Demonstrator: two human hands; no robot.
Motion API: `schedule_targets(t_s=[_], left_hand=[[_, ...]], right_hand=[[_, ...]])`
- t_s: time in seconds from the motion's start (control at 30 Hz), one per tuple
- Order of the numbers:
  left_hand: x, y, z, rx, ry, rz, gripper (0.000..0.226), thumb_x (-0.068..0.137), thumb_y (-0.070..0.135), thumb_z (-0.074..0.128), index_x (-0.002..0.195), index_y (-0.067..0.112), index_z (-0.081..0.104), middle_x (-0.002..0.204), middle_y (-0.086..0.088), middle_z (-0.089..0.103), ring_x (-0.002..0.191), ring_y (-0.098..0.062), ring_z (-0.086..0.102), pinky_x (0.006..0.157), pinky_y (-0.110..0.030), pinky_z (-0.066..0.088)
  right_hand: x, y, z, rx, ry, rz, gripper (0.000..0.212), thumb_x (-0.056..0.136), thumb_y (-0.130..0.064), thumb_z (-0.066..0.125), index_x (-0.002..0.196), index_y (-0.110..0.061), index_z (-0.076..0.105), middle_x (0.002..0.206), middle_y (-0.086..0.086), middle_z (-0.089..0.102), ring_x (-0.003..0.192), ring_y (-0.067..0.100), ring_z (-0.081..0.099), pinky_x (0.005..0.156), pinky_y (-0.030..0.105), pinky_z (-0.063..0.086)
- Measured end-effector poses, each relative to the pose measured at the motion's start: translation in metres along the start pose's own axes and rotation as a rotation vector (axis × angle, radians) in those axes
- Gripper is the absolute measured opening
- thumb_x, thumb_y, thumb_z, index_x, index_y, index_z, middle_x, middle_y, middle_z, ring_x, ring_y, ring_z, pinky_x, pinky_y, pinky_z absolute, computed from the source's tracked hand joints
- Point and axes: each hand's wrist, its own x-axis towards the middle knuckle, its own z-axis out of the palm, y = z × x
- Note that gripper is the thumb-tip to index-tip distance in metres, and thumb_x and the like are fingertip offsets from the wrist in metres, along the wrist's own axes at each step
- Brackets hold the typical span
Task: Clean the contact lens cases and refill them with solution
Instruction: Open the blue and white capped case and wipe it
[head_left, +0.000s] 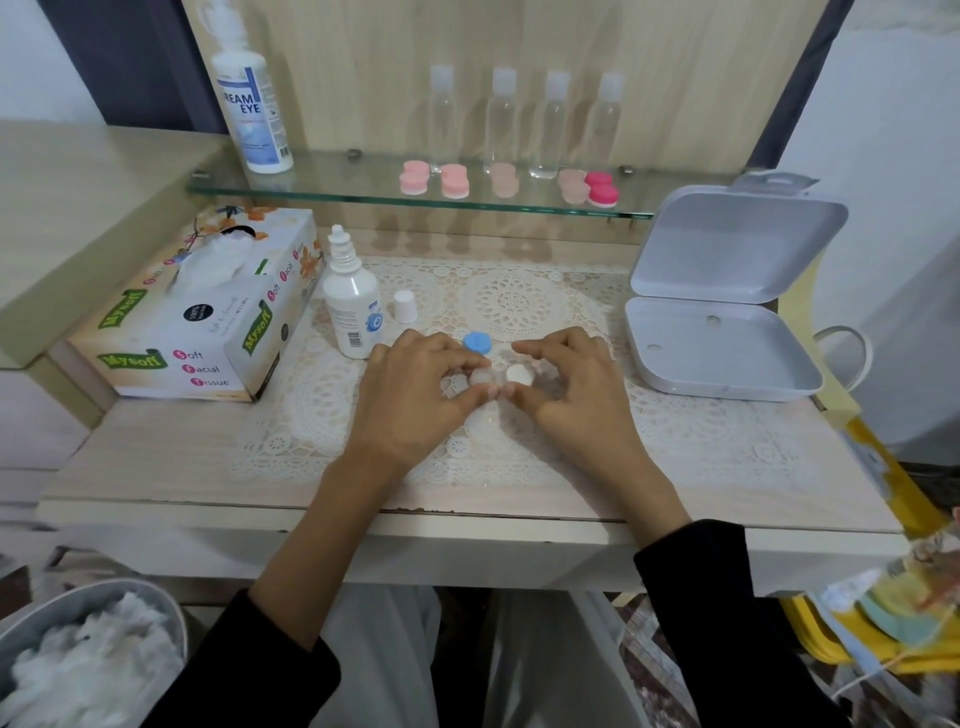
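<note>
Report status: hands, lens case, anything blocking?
Left hand grips lens case. Right hand curled at white cap, grip unclear. Blue cap off, lying just behind. Nothing in the way.

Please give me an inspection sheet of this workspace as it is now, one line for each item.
Surface: pale wooden desk under a white lace mat.
Job's things: translucent contact lens case and white round cap between the hands; blue round cap lying apart on the mat; small white solution bottle uncapped, its small white cap beside it.
Clutter: cardboard tissue box; open white plastic box; large white bottle, pink lens cases and four clear bottles on the glass shelf.
Hands: left hand holds the case; right hand curls its fingers round the white round cap.
Cables: white loop at the right, cable or handle, cannot tell.
Surroundings: grey bin of crumpled tissue, lower left.
</note>
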Motion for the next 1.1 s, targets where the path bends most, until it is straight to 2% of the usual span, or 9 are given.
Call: schedule_targets(t_s=[0.13,0.23,0.4,0.57,0.7,0.77,0.83,0.93,1.1], left_hand=[[0.0,0.001,-0.001,0.008,-0.004,0.001,0.045,0.075,0.064,0.054,0.1,0.031,0.072,0.098,0.015,0.067,0.098,-0.012,0.053,0.085,-0.039,0.036],[0.0,0.0,-0.001,0.007,-0.002,0.002,0.037,0.079,0.058,0.063,0.101,0.03,0.072,0.1,0.015,0.067,0.098,-0.012,0.052,0.085,-0.037,0.035],[0.0,0.0,0.0,-0.012,0.003,-0.009,0.03,0.08,0.049,0.068,0.102,0.029,0.072,0.1,0.014,0.067,0.098,-0.012,0.052,0.085,-0.035,0.034],[0.0,-0.001,0.0,-0.006,0.0,-0.015,0.031,0.079,0.051,0.068,0.102,0.03,0.072,0.1,0.015,0.067,0.099,-0.011,0.052,0.087,-0.036,0.035],[0.0,-0.001,-0.001,-0.015,0.004,-0.015,0.029,0.079,0.049,0.069,0.101,0.031,0.072,0.099,0.016,0.067,0.098,-0.01,0.052,0.087,-0.036,0.035],[0.0,-0.001,0.0,-0.019,0.007,-0.014,0.028,0.079,0.049,0.069,0.099,0.031,0.072,0.098,0.016,0.067,0.097,-0.01,0.052,0.086,-0.036,0.035],[0.0,0.0,0.0,-0.024,0.007,-0.017,0.027,0.079,0.049,0.069,0.099,0.032,0.072,0.097,0.016,0.067,0.096,-0.01,0.052,0.087,-0.036,0.035],[-0.001,0.0,-0.001,-0.025,0.001,-0.021,0.026,0.079,0.049,0.069,0.098,0.032,0.072,0.097,0.016,0.066,0.096,-0.01,0.052,0.087,-0.037,0.035],[0.0,0.0,-0.001,-0.031,0.002,-0.022,0.024,0.079,0.048,0.069,0.097,0.033,0.072,0.097,0.016,0.066,0.096,-0.01,0.051,0.086,-0.036,0.034]], right_hand=[[0.0,0.002,0.002,0.025,0.061,0.043,0.032,0.072,-0.038,0.08,0.094,-0.02,0.067,0.099,-0.006,0.054,0.099,0.016,0.048,0.085,0.032,0.042],[-0.001,0.002,0.003,0.043,0.043,0.054,0.024,0.074,-0.033,0.079,0.089,-0.019,0.067,0.095,-0.008,0.053,0.097,0.013,0.047,0.086,0.035,0.043],[-0.001,0.002,0.002,-0.024,0.002,-0.037,0.019,0.079,-0.021,0.074,0.098,-0.022,0.07,0.096,-0.011,0.052,0.097,0.011,0.045,0.089,0.044,0.041],[0.002,0.004,0.0,0.163,-0.002,0.028,0.023,0.084,-0.016,0.069,0.091,-0.037,0.063,0.096,-0.012,0.056,0.093,0.012,0.05,0.091,0.049,0.043],[0.011,0.005,0.0,0.173,-0.02,0.085,0.016,0.089,-0.018,0.064,0.099,-0.03,0.067,0.094,-0.017,0.051,0.095,0.015,0.05,0.091,0.042,0.045],[0.019,0.006,-0.001,0.145,-0.049,0.097,0.016,0.091,-0.018,0.061,0.103,-0.027,0.067,0.095,-0.014,0.05,0.099,0.017,0.05,0.091,0.038,0.045],[0.03,0.007,-0.001,0.091,-0.089,0.086,0.019,0.092,-0.018,0.061,0.108,-0.025,0.067,0.096,-0.007,0.049,0.1,0.019,0.049,0.093,0.041,0.044],[0.042,0.009,0.001,0.013,-0.125,0.074,0.02,0.091,-0.023,0.063,0.11,-0.027,0.068,0.095,-0.003,0.049,0.104,0.024,0.05,0.092,0.043,0.044],[0.047,0.011,0.006,-0.067,-0.143,0.056,0.023,0.09,-0.027,0.065,0.113,-0.031,0.068,0.096,-0.003,0.048,0.107,0.023,0.047,0.085,0.034,0.039]])
